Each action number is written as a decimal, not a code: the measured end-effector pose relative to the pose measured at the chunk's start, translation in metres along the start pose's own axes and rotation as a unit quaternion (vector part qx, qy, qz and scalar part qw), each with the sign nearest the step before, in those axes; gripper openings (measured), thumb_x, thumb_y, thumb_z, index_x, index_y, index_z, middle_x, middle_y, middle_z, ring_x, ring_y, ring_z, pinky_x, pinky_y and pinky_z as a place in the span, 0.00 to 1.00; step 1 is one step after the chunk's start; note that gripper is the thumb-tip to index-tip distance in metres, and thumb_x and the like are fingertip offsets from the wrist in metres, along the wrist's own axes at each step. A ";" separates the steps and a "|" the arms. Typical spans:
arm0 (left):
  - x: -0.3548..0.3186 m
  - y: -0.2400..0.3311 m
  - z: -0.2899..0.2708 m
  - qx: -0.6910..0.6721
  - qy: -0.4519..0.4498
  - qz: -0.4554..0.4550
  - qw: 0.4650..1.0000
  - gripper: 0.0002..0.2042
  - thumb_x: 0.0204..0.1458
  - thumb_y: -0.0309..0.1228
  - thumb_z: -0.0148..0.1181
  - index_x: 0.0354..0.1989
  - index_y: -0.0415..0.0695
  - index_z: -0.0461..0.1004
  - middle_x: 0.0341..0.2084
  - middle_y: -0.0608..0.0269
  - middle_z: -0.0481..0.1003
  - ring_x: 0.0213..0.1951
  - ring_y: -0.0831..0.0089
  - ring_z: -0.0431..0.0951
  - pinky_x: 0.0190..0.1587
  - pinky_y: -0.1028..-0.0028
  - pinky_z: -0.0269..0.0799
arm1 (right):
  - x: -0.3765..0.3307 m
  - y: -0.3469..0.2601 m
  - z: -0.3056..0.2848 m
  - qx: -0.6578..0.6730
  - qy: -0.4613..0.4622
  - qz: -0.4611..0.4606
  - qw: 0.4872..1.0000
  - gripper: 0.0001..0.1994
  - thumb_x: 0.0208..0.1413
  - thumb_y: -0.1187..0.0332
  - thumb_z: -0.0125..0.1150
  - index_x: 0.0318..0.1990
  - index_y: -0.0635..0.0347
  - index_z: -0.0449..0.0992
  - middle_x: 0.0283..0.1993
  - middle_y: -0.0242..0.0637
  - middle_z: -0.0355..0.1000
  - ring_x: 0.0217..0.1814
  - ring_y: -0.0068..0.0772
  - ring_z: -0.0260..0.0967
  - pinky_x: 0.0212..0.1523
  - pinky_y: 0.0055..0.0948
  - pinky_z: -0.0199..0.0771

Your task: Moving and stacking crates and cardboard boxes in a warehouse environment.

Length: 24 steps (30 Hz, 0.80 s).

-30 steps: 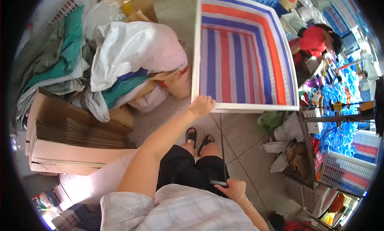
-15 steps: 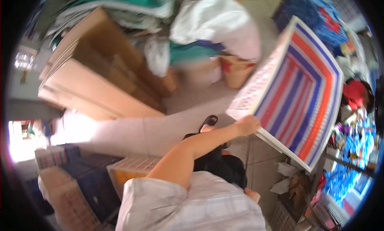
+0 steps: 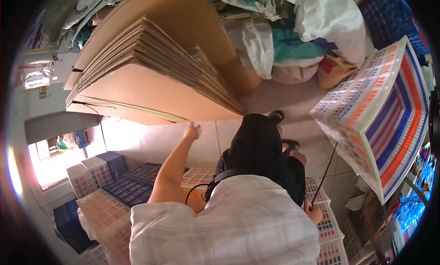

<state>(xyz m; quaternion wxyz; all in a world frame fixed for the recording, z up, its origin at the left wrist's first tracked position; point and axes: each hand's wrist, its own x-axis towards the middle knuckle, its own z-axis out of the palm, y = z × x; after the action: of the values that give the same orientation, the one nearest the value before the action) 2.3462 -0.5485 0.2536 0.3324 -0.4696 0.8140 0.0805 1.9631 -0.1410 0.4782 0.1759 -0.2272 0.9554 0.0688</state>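
Note:
My left hand (image 3: 192, 130) is beside the lower edge of a strapped stack of flattened cardboard boxes (image 3: 151, 91). Its fingers look apart, with nothing visible in them; whether they touch the cardboard I cannot tell. Low by my right hip, my right hand (image 3: 314, 214) is closed on the handle end of a thin black rod (image 3: 326, 173). The rod slants up to the side of a large plastic crate (image 3: 362, 95), which is white outside with red and blue patches. This crate stands tilted at the right, its striped red, blue and white inside showing.
Low crates (image 3: 123, 191) in dark blue, white and red line the left and the floor behind me. White sacks (image 3: 332, 17) and cloth bundles lie at the far side. A blue crate (image 3: 387, 17) stands far right. Scraps (image 3: 357, 201) lie near the tilted crate.
My left hand has let go of the striped crate and moved left to the cardboard stack. The view has shifted, showing my right hand with the rod more fully.

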 end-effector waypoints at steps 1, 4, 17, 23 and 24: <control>0.000 -0.035 0.004 -0.286 0.075 -0.153 0.943 0.16 0.45 0.41 0.48 0.42 0.50 0.65 0.31 0.53 0.70 0.34 0.63 0.70 0.35 0.66 0.65 | -0.005 -0.013 -0.003 0.009 -0.023 -0.010 1.000 0.24 0.37 0.47 0.56 0.13 0.64 0.68 0.15 0.47 0.64 0.19 0.48 0.64 0.22 0.41 0.62; 0.003 -0.153 -0.012 -0.889 0.122 -0.268 0.351 0.20 0.50 0.48 0.37 0.35 0.42 0.64 0.23 0.62 0.69 0.22 0.68 0.71 0.21 0.73 0.67 | -0.024 -0.046 0.012 0.000 -0.056 -0.027 0.998 0.24 0.38 0.46 0.55 0.14 0.64 0.69 0.15 0.48 0.65 0.19 0.49 0.64 0.22 0.41 0.62; 0.037 -0.200 -0.116 -0.943 0.013 0.009 0.333 0.07 0.43 0.32 0.48 0.21 0.43 0.69 0.16 0.56 0.68 0.28 0.62 0.69 0.50 0.54 0.58 | -0.164 -0.179 0.056 0.018 0.011 -0.024 0.999 0.27 0.37 0.41 0.52 0.13 0.61 0.70 0.12 0.46 0.64 0.17 0.47 0.65 0.18 0.37 0.63; 0.040 -0.185 -0.137 -0.944 -0.021 0.031 0.329 0.07 0.43 0.32 0.48 0.26 0.43 0.69 0.23 0.57 0.70 0.33 0.64 0.68 0.51 0.56 0.57 | -0.230 -0.249 0.059 0.094 0.003 0.031 0.995 0.27 0.37 0.42 0.53 0.13 0.62 0.70 0.12 0.44 0.64 0.16 0.45 0.64 0.17 0.34 0.62; 0.036 -0.177 -0.141 -0.955 -0.017 0.015 0.296 0.08 0.44 0.32 0.48 0.29 0.43 0.68 0.25 0.56 0.70 0.36 0.63 0.67 0.52 0.58 0.56 | -0.244 -0.258 0.060 0.089 0.013 0.030 0.995 0.27 0.36 0.41 0.53 0.12 0.61 0.71 0.12 0.44 0.64 0.16 0.44 0.64 0.17 0.33 0.62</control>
<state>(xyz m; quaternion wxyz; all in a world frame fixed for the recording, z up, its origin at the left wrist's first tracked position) 2.4131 -0.7330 0.3712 -0.3371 -0.4429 0.1649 0.8142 2.3032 -0.2575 0.4988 0.1811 -0.1825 0.9663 -0.0145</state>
